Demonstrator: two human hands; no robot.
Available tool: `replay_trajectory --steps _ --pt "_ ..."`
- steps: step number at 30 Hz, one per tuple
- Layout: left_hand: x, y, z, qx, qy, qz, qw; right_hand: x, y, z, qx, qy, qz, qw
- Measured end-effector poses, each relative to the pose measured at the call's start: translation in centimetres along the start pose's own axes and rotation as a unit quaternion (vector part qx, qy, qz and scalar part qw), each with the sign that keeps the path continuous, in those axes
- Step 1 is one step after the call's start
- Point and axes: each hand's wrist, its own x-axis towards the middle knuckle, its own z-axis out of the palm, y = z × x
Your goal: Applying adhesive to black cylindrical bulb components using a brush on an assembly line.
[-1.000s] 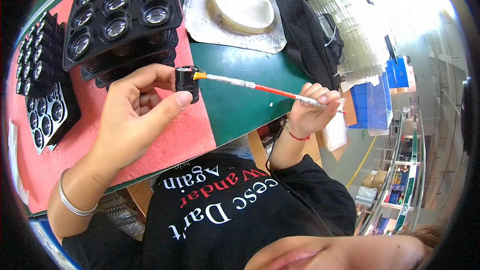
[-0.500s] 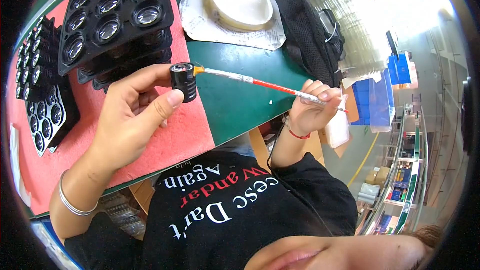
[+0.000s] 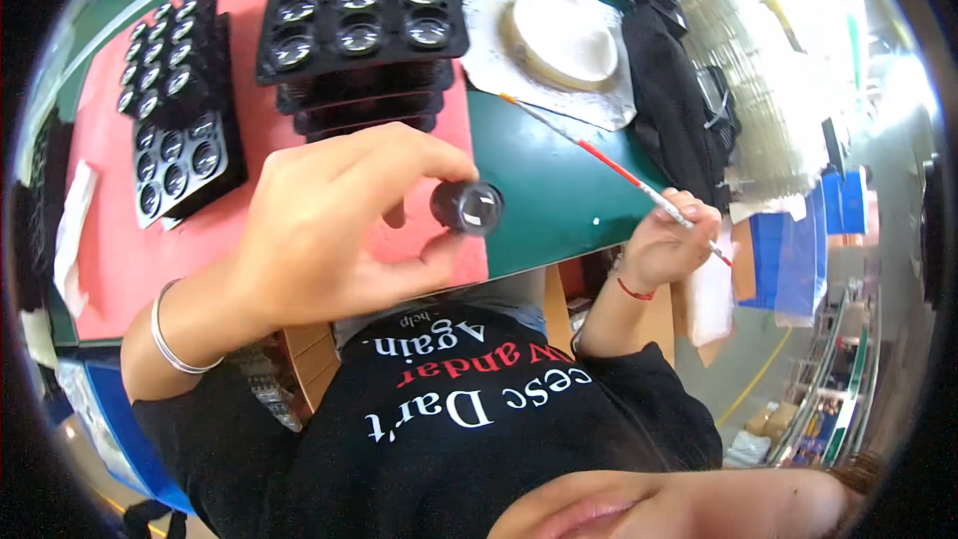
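One green worktop [image 3: 559, 220] spreads across my head view, and a pink foam mat [image 3: 120, 274] covers its left part. On the mat I see a tall stack of black trays [image 3: 364, 72], the top one filled with rows of clear round lenses. Beyond the right side of the worktop rises a stack of clear plastic [image 3: 773, 80], with a black mesh bag [image 3: 667, 105] just beside it. A pale printed sheet [image 3: 489, 50] lies between the bag and the trays, and a round white dish [image 3: 567, 38] sits on it. Farther left on the mat stands a smaller lens tray [image 3: 193, 180], with short black barrels [image 3: 165, 55] close behind it.

I have the left hand [image 3: 329, 220] curled narrowly over the mat, holding a black cylinder [image 3: 467, 208] at its fingertips. Its glossy end faces me, above the mat's right edge. The index finger meets its upper side; I cannot tell whether the thumb touches it. My right hand [image 3: 671, 245] is closed on a thin brush [image 3: 611, 160], gripped near its tail. The bristles point up and left, near the sheet's lower edge and well apart from the cylinder.
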Motion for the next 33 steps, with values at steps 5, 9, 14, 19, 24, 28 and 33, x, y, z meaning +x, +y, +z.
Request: replay_trajectory --steps 5,9,14,19,24,28,33 --pt "-1.9 2.6 -4.1 0.128 0.083 0.052 0.987 -0.1 -0.3 0.0 -0.003 0.011 0.012 1.0" --pt "-4.5 1.4 -7.8 0.256 0.271 -0.068 0.926 -0.4 -0.3 0.2 -0.001 0.05 0.016 0.999" --pt "-7.6 -3.3 -11.0 0.279 0.382 -0.247 0.845 -0.4 -0.1 0.0 -0.008 0.049 0.002 0.999" --pt "-9.3 -6.0 -11.5 0.355 0.291 -0.267 0.847 -0.5 0.0 -0.2 -0.002 0.057 0.005 0.998" --pt "-9.3 -6.5 -11.6 0.385 0.269 -0.287 0.835 -0.5 0.0 -0.2 0.0 0.052 -0.002 0.999" --pt "-9.3 -6.9 -11.8 0.39 0.257 -0.299 0.832 -0.4 -0.2 -0.1 0.005 0.038 -0.004 0.999" --pt "-8.6 -5.7 -12.1 0.405 0.217 -0.298 0.837 -0.4 -0.1 -0.1 0.005 0.051 -0.009 0.999"
